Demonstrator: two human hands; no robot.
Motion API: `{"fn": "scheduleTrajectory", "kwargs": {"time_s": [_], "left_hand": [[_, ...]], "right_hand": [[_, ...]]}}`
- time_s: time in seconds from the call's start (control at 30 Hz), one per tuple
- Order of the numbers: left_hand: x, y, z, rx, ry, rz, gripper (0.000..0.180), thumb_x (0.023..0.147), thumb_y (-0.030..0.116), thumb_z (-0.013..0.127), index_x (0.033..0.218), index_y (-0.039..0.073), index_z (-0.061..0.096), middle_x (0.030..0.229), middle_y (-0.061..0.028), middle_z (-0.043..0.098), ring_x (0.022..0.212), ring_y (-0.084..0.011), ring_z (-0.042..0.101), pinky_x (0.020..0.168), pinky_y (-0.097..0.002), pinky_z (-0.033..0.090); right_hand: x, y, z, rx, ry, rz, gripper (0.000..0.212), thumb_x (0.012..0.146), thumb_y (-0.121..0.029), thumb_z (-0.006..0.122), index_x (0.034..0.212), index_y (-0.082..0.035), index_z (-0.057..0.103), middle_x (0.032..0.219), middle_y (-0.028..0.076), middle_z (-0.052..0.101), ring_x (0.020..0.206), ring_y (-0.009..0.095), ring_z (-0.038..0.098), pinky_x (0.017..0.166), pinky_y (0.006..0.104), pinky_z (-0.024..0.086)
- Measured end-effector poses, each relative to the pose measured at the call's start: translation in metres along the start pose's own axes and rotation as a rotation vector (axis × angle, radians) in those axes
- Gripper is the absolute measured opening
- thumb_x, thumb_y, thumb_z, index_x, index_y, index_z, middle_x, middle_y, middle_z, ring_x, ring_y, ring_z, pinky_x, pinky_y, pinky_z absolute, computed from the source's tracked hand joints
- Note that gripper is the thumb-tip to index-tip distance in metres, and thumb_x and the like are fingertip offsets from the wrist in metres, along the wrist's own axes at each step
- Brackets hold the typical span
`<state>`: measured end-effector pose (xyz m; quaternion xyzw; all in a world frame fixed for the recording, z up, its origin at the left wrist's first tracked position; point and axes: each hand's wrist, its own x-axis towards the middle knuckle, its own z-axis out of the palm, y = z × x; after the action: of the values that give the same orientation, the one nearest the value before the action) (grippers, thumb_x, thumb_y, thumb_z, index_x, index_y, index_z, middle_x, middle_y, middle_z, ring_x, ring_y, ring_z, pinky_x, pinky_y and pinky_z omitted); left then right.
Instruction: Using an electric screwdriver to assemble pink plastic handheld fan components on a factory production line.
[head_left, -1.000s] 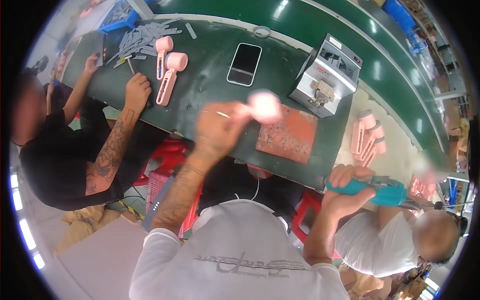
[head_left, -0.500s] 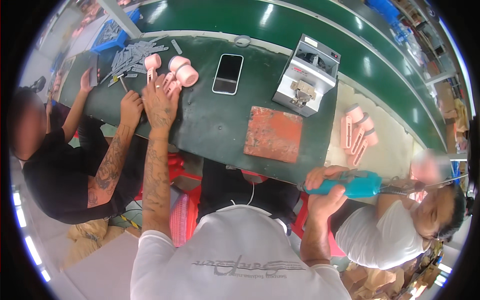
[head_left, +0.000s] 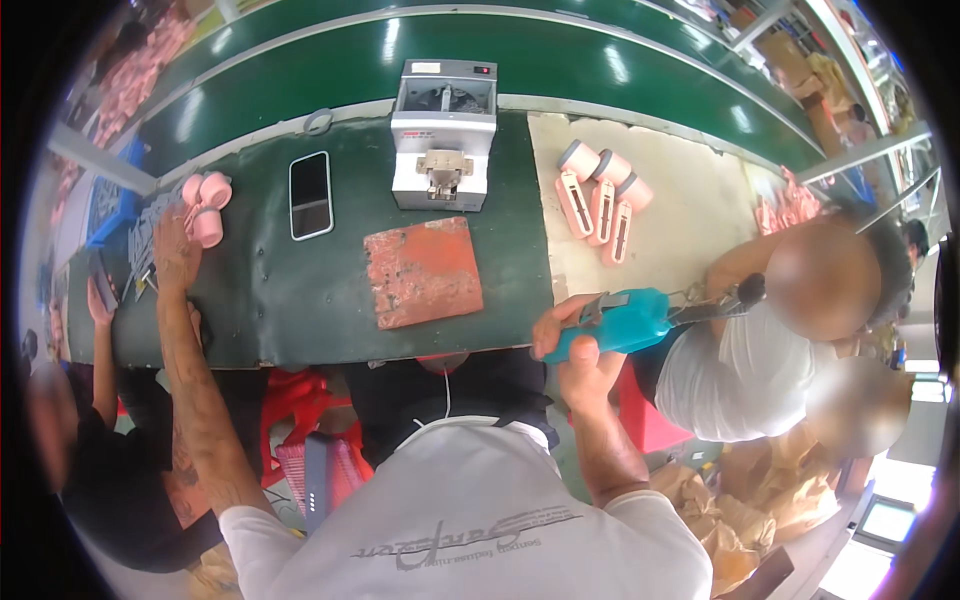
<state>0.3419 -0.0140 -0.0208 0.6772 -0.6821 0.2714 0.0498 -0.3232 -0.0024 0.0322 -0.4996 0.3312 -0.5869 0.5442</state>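
"Gripping a teal power tool [head_left: 628, 322], R hand [head_left: 580, 362] wraps its fingers around the body near the front edge of a green table [head_left: 300, 300]. Tool's long axis runs roughly L-R, tipped up a bit at the R end, nose to the L."

"And the L hand [head_left: 176, 255]?"

"Stretched far L, palm down over the left pink units [head_left: 207, 228]. Can't tell if its fingers are apart or closed on one; back of hand blocks the view."

"Where do those units lie, then?"

"At the fingers & just R of them. Round heads show; handles mostly hidden, so no call on long axis. L hand's right there, R hand's well apart, w/ tool."

"Farther out?"

"Gray strips [head_left: 143, 232] beside L hand. Btwn hands: phone [head_left: 311, 200], red-brown pad [head_left: 425, 275], gray machine [head_left: 445, 175] behind pad. Past R hand, right pink units [head_left: 602, 212] on a cream sheet [head_left: 690, 170], slim handles toward the wearer."

"Any lettering?"

"Dark script on the white shirt [head_left: 590, 565], small print on machine's front; wording not quoted. None legible on pink units."
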Motion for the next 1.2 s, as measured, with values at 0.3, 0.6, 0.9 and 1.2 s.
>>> {"fn": "scheduleTrajectory", "kwargs": {"time_s": [0.3,0.6,0.9,1.2], "left_hand": [[0.133,0.467,-0.144,-1.507,-0.196,0.048,0.045,0.096,0.035,0.075,0.125,0.003,0.063,0.119,-0.0166,0.069,0.104,-0.0321,0.073,0.089,-0.0444,0.059],[0.208,0.563,-0.071,-1.269,-0.458,-0.29,0.079,0.08,0.058,0.079,0.12,-0.008,0.06,0.121,-0.0279,0.069,0.115,-0.0445,0.069,0.103,-0.0491,0.054],[0.157,0.51,-0.119,-1.529,-0.163,-0.163,0.028,0.087,0.025,0.079,0.105,0.004,0.073,0.094,-0.0146,0.076,0.09,-0.0336,0.075,0.083,-0.0422,0.059],[0.087,0.43,-0.152,-1.295,-0.085,-0.085,0.022,0.091,0.022,0.081,0.108,0.009,0.078,0.103,-0.012,0.075,0.098,-0.0319,0.071,0.09,-0.0407,0.055]], "right_hand": [[-0.002,0.006,-0.005,-0.007,-0.047,0.103,0.059,0.092,-0.044,0.084,0.119,0.003,0.06,0.083,0.008,0.065,0.072,0.014,0.061,0.063,0.0268,0.046],[-0.023,-0.003,-0.018,-0.086,-0.078,0.139,0.055,0.095,-0.038,0.081,0.124,0.004,0.059,0.087,0.005,0.065,0.076,0.012,0.06,0.071,0.0256,0.048],[0.031,0.011,-0.046,-0.386,0.036,-0.017,0.045,0.105,-0.041,0.064,0.118,0.001,0.064,0.1,0.004,0.066,0.086,0.014,0.059,0.08,0.0311,0.05],[0.06,0.027,-0.023,-0.332,0.082,-0.05,0.066,0.103,-0.051,0.065,0.136,0.006,0.056,0.104,0.01,0.068,0.096,0.019,0.065,0.084,0.0335,0.05]]}}
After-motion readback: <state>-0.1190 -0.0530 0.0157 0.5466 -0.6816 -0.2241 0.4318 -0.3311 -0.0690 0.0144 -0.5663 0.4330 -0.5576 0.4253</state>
